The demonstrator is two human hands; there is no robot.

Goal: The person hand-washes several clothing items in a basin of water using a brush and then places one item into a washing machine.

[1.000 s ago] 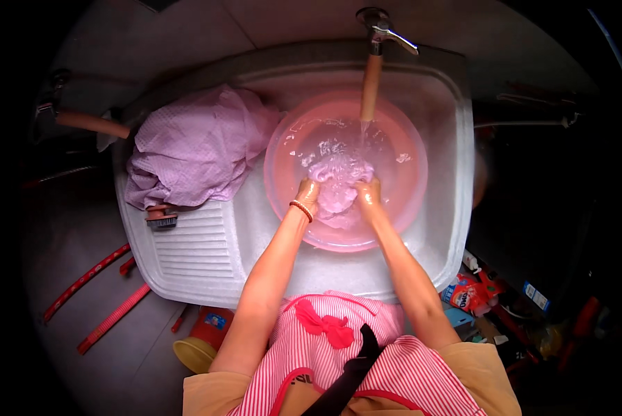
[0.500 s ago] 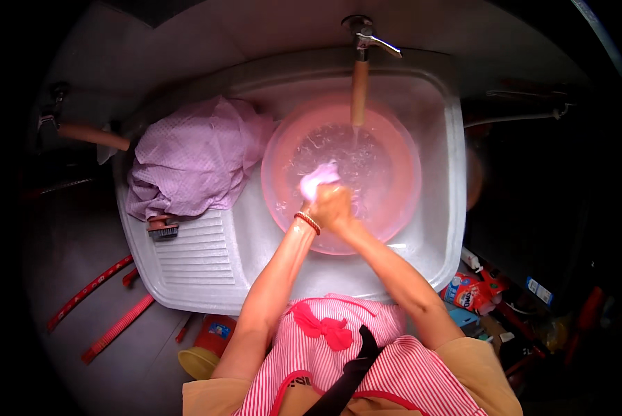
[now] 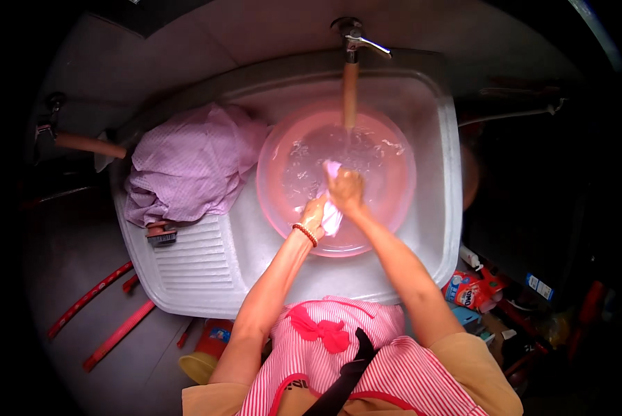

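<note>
A small pale pink cloth [image 3: 332, 218] is bunched between my two hands over a pink plastic basin [image 3: 268, 208] of water. My left hand [image 3: 314, 213] grips its lower left side, and a red beaded bracelet sits on that wrist. Higher up and to the right, my right hand [image 3: 346, 188] is closed round the upper part of the cloth. From the tap [image 3: 353, 43] above, a tan hose [image 3: 350, 97] hangs down and runs water into the basin. Some fingers are hidden by the hands and cloth.
The basin stands in a grey sink [image 3: 452, 208]. A heap of lilac fabric [image 3: 186, 163] lies at its left, beside a scrub brush [image 3: 161, 234] on the ribbed washboard [image 3: 193, 256]. A second tap hose [image 3: 89, 145] juts from the left wall. Red packets [image 3: 463, 288] lie at lower right.
My hands were clasped together with the cloth poking out above; now they are set apart along it, the right higher. The view has shifted slightly.
</note>
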